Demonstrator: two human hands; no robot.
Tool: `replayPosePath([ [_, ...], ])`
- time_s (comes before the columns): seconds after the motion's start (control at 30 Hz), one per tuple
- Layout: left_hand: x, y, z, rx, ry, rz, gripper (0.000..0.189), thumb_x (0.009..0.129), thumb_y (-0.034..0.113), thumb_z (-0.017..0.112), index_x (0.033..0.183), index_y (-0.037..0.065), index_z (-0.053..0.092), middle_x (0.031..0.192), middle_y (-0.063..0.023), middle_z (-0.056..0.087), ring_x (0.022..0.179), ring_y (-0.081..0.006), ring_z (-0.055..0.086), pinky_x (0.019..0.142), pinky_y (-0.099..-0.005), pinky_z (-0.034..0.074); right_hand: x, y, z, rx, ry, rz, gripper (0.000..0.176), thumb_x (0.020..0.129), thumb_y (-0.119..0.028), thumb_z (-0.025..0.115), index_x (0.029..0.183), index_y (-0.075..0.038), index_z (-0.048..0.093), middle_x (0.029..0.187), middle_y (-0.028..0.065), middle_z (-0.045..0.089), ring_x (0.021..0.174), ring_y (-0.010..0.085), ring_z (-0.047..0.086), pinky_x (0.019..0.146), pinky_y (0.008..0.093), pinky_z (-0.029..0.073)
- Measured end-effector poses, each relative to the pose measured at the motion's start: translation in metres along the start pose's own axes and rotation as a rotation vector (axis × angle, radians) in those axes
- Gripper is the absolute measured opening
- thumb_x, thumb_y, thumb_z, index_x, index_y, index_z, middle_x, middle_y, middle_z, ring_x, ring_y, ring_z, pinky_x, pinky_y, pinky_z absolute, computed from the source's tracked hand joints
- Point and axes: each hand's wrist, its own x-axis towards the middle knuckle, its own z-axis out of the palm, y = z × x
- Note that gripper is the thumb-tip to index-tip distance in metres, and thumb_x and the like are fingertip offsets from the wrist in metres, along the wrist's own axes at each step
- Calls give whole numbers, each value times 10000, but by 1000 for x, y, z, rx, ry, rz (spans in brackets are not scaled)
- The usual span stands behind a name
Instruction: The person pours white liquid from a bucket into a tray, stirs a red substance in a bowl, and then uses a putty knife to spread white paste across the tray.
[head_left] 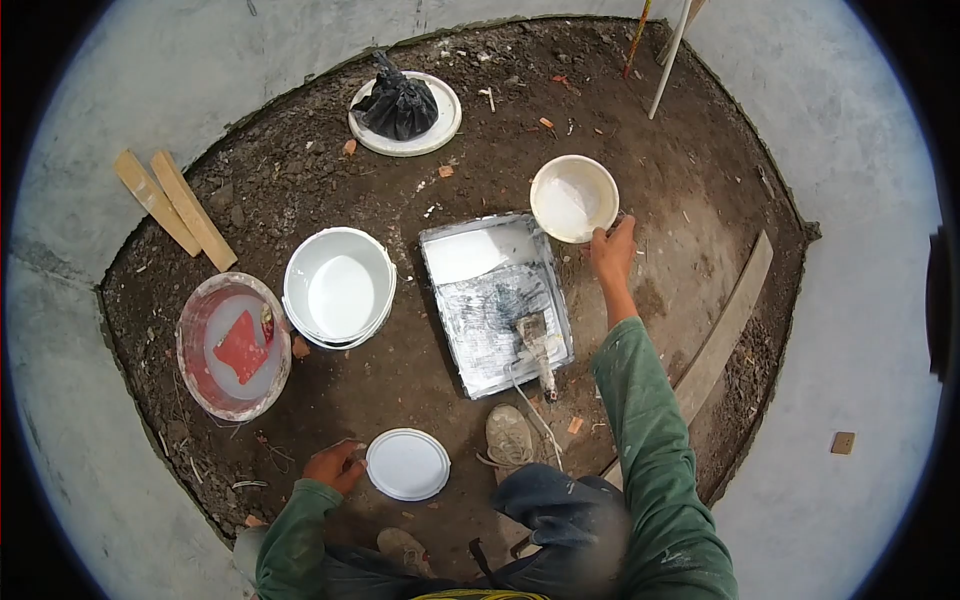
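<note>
My right hand (613,250) grips the rim of a small cream-coloured tub (575,198) with white residue inside. The tub is near the top right corner of a paint tray (497,305), which has white paint at its far end. A paint roller (535,345) lies in the tray, its handle toward me. My left hand (336,466) has its fingers closed at the left edge of a round white lid (408,465). An open white bucket (340,288) of white paint stands left of the tray.
A reddish bucket (232,345) holds cloudy water and a red piece. Behind, a tied black bag (400,105) rests on a white disc (440,125). Short boards (175,205) lean at the left wall; a long plank (725,325) lies right. Grey walls (850,200) surround the dirt floor.
</note>
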Motion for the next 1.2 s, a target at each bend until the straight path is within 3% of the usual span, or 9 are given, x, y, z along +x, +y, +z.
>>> replayPosePath([
  [0.53, -3, 11, -6, -25, -27, -36, 464, 882, 346, 670, 1253, 70, 629, 959, -171, 701, 843, -324, 686, 772, -435, 532, 1, 4, 2, -20, -4, 20, 329, 866, -46, 581, 1123, 68, 408, 902, 290, 633, 742, 397, 706, 596, 462, 596],
  [0.97, -1, 6, -3, 12, -13, 6, 452, 882, 335, 674, 1241, 64, 631, 921, -175, 699, 816, -328, 686, 761, -432, 529, -4, -8, -2, 28, -6, 38, 331, 868, -49, 577, 1134, 66, 418, 920, 283, 644, 705, 379, 712, 585, 456, 597],
  [1.2, -2, 4, -1, 2, 15, 34, 457, 881, 338, 669, 1232, 49, 629, 965, -186, 695, 842, -339, 685, 765, -440, 526, 7, 15, 6, -66, 34, -17, 369, 866, -60, 587, 1173, 74, 433, 924, 295, 640, 774, 399, 707, 667, 471, 562],
])
